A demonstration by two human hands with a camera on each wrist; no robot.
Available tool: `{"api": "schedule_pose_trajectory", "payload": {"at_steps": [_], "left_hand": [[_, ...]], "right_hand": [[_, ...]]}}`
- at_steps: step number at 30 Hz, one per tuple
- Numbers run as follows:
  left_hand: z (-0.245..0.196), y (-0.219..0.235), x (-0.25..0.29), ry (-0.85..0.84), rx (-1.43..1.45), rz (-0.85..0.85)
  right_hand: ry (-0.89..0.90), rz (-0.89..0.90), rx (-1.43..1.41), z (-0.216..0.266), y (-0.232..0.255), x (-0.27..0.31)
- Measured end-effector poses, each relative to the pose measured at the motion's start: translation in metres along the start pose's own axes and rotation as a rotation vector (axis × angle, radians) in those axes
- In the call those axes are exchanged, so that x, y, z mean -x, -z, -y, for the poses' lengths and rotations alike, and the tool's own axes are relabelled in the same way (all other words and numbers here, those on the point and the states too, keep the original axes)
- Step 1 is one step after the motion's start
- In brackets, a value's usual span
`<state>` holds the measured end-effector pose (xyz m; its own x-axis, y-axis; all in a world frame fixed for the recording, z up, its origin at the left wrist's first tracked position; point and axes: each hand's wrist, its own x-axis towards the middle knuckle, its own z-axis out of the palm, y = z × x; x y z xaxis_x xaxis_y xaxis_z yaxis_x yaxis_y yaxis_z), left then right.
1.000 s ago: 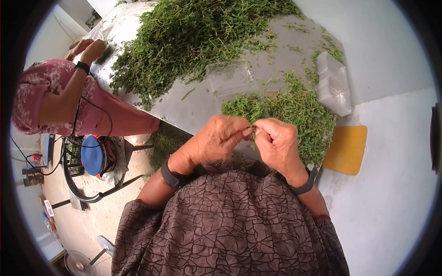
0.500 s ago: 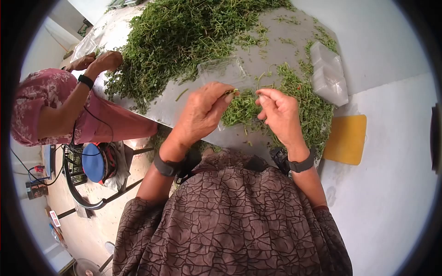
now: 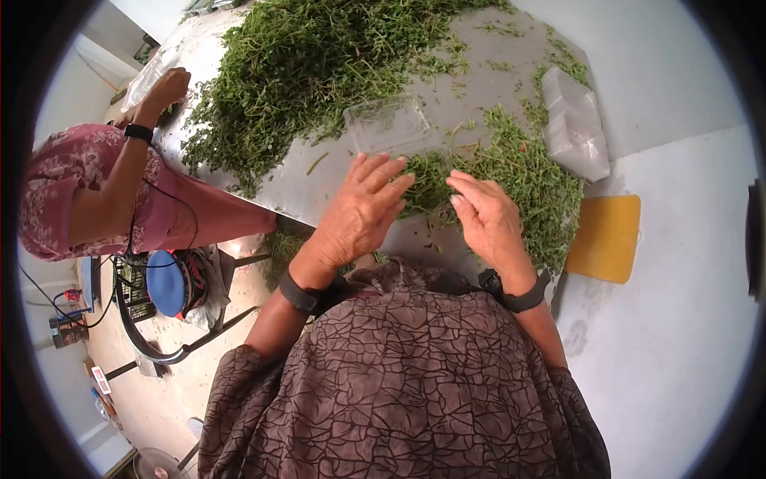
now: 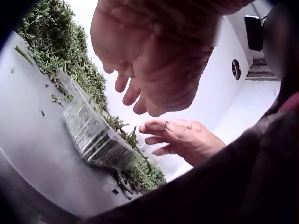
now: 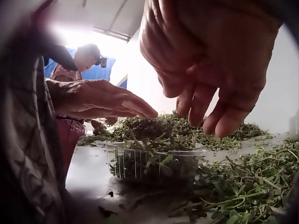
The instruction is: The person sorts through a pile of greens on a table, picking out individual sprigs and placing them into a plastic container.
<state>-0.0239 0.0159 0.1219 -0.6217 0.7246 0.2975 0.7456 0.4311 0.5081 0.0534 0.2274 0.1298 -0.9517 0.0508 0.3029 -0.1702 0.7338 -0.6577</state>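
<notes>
With both hands' fingers loose and empty, lower your left hand [image 3: 361, 209] and right hand [image 3: 487, 219] gently onto the herb-filled tray [image 5: 152, 163] at the surface's near edge.

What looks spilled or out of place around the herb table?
Some green herbs lie below the table edge, beside the left hand, as if spilled. Loose sprigs are scattered near the plastic bags. Otherwise nothing stands out.

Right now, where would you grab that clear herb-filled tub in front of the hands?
Probably by the two long walls of the clear tub, from above: it stands upright, rim open, herbs heaped inside. Left hand and right hand hover open over it.
</notes>
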Motion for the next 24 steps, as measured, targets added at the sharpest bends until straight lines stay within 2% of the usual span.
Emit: {"api": "schedule_pose_trajectory", "payload": {"at_steps": [4, 6, 10, 14, 15, 18, 20, 24], "left_hand": [[-0.002, -0.020, -0.005, -0.079, -0.141, 0.097], [0.002, -0.019, -0.002, -0.086, -0.136, 0.118], [0.005, -0.013, 0.000, -0.074, -0.185, 0.157], [0.005, -0.016, -0.003, -0.095, -0.154, 0.075], [0.002, -0.014, -0.005, -0.124, -0.134, 0.079], [-0.003, -0.006, -0.003, -0.112, -0.128, 0.056], [-0.004, -0.007, -0.004, -0.196, -0.122, 0.113], [0.003, -0.017, 0.000, -0.213, -0.111, 0.216]], "right_hand": [[0.124, 0.062, 0.273, 0.001, -0.008, -0.001], [0.080, 0.116, 0.280, -0.006, -0.010, 0.003], [0.188, 0.140, 0.305, -0.005, -0.008, 0.004], [0.148, 0.145, 0.226, -0.011, -0.012, 0.004], [0.193, 0.035, 0.260, -0.009, -0.010, 0.006], [0.158, -0.073, 0.230, -0.004, 0.013, 0.011], [0.124, -0.103, 0.244, -0.010, 0.031, 0.023], [-0.215, -0.332, 0.568, -0.040, 0.064, 0.064]]}}
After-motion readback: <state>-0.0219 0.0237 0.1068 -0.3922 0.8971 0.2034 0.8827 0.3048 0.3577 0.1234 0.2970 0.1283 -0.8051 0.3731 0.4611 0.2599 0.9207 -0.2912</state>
